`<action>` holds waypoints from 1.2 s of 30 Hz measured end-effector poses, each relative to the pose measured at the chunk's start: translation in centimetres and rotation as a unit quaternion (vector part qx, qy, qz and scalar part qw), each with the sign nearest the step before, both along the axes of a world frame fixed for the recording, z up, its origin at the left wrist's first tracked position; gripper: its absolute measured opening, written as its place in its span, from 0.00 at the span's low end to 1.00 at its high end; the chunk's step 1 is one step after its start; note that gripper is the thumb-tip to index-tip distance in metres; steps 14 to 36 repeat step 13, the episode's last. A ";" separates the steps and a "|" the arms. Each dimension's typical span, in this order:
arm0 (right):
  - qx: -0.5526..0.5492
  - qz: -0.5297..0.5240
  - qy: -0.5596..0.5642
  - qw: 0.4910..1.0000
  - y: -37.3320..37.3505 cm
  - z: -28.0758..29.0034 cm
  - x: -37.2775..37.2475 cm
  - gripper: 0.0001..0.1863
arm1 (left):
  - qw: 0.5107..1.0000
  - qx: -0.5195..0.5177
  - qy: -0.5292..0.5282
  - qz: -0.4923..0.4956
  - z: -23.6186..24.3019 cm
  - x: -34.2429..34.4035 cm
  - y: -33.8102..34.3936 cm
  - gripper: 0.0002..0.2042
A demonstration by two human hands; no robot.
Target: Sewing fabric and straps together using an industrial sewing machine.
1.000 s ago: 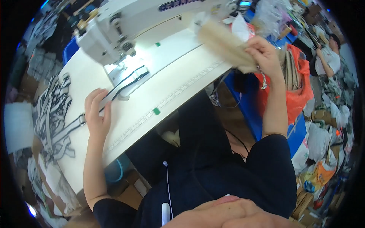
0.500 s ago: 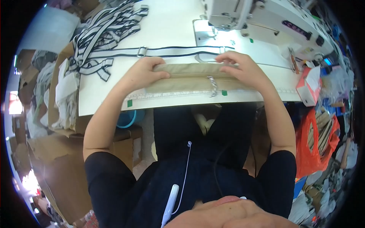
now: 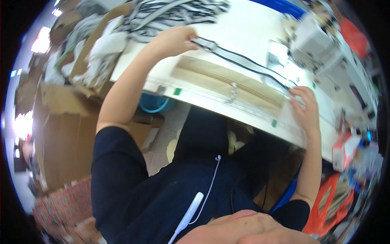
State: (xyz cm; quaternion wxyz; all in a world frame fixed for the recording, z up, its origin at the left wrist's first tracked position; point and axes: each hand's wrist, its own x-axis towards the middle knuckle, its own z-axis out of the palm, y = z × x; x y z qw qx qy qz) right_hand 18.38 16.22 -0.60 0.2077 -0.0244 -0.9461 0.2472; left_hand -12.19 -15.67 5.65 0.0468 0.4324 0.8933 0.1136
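Note:
A white strap with dark edges (image 3: 248, 64) stretches between my hands above the white table. My left hand (image 3: 174, 42) pinches it at the left, beside a metal slider buckle (image 3: 210, 46). At the other end my right hand (image 3: 305, 106) has thumb and fingers closed on the strap's end; the exact contact is blurred. Just nearer to me a flat beige fabric piece with a zipper (image 3: 203, 73) lies on the table, touched by neither hand as far as I can see. A twisted grey-white cord pull (image 3: 233, 92) hangs off its zipper.
More striped straps (image 3: 170, 16) are heaped at the far left. A white sewing machine (image 3: 321, 44) stands at the right. Measuring tape (image 3: 219, 99) runs along the table's near edge. Cardboard boxes (image 3: 61, 150) are at left, a red-white box (image 3: 345, 151) and orange bag (image 3: 325, 207) at right.
My hands have left the beige zipper piece and taken hold of the strap behind it, the left near the buckle, the right at its far end. The view has turned.

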 end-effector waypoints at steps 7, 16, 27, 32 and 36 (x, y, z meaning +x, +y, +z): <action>0.000 -0.067 -0.090 0.994 2.8 -0.5 -3.0 0.18 | 0.995 0.012 0.077 -0.063 -2.1 0.3 3.8 0.22; -0.284 -0.094 -0.095 0.949 3.4 -1.9 -2.6 0.12 | 0.995 -0.064 -0.005 -0.079 -2.2 -1.2 4.8 0.19; -0.284 -0.094 -0.095 0.949 3.4 -1.9 -2.6 0.12 | 0.995 -0.064 -0.005 -0.079 -2.2 -1.2 4.8 0.19; -0.284 -0.094 -0.095 0.949 3.4 -1.9 -2.6 0.12 | 0.995 -0.064 -0.005 -0.079 -2.2 -1.2 4.8 0.19; -0.284 -0.094 -0.095 0.949 3.4 -1.9 -2.6 0.12 | 0.995 -0.064 -0.005 -0.079 -2.2 -1.2 4.8 0.19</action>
